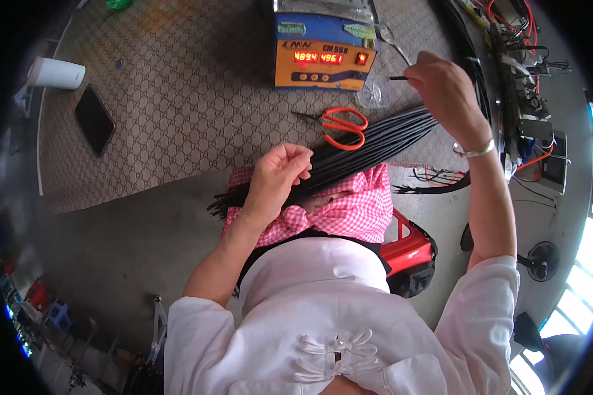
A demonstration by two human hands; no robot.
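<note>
The bundle of thin black strands (389, 133) ran slantwise across the near edge of the patterned tabletop (178, 105), its left end hanging over the pink checked cloth (366, 204) on the person's lap. It was perhaps laid this way to keep its loose ends within easy reach, with the cloth probably shielding the clothes beneath.

The right hand (448, 95) was raised beyond the bundle's right end, thumb and fingertips pinched tight on a short dark piece (398, 78) that jutted out leftward. Such a fingertip hold likely suited something so slim, leaving its tip free. The left hand (277, 181) was poised at the bundle's left part, fingers curled in against the thumb; whether anything lay between them, or whether it touched the strands, could not be told.

Orange-handled snips (346, 125) lay just beyond the bundle's middle, blades pointing left, presumably kept there to be handy. Farther beyond the bundle stood an orange-and-blue box (326, 59), its lit red display turned toward the person, seemingly for easy reading. A clear dish (374, 92) sat between box and bundle, beneath the jutting tip. The dark phone (94, 120) lay well left of the bundle, likely out of the way.
</note>
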